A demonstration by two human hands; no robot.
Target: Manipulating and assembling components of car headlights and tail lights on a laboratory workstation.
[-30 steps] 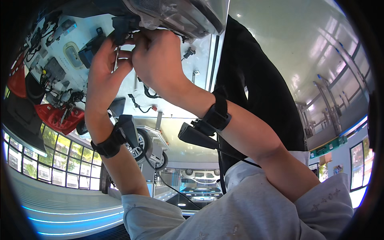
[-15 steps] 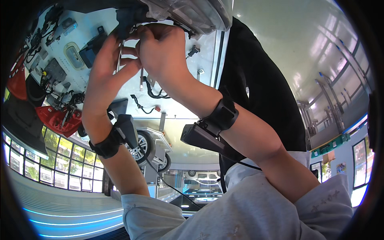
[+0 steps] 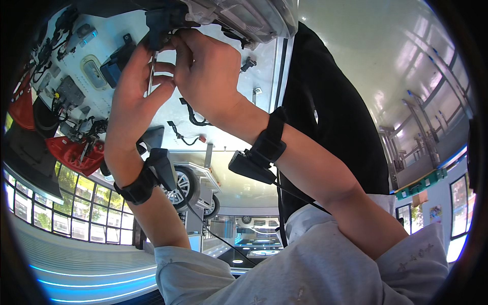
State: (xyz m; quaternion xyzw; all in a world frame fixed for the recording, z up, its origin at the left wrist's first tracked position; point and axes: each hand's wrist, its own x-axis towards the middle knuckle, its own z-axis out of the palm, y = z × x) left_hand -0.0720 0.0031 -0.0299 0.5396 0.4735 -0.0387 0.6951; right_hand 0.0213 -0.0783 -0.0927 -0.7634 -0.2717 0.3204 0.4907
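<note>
My left hand (image 3: 131, 99) is raised at the upper left, fingers curled round a thin metal rod (image 3: 151, 76) that runs along the inside of the fingers. Beside it, my right hand (image 3: 209, 73) is closed, with thumb and fingertips pinched together under a black plastic part (image 3: 159, 24). What those fingertips grip is hidden behind the hand. The fingertips of both hands meet close to this black part. Just right of it, a clear-lensed car headlight (image 3: 249, 18) reaches over the white tabletop (image 3: 175, 114).
Black wiring pieces (image 3: 178, 133) lie on the tabletop below my hands. A small black connector (image 3: 248, 64) sits right of my right hand. At left are a grey module (image 3: 70, 90) and a red tail light (image 3: 76, 154). A wheel (image 3: 184, 187) stands beyond.
My right hand has turned slightly, and its wrist has shifted left. A thin silvery piece seen below that hand earlier no longer shows. My left hand has barely moved.
</note>
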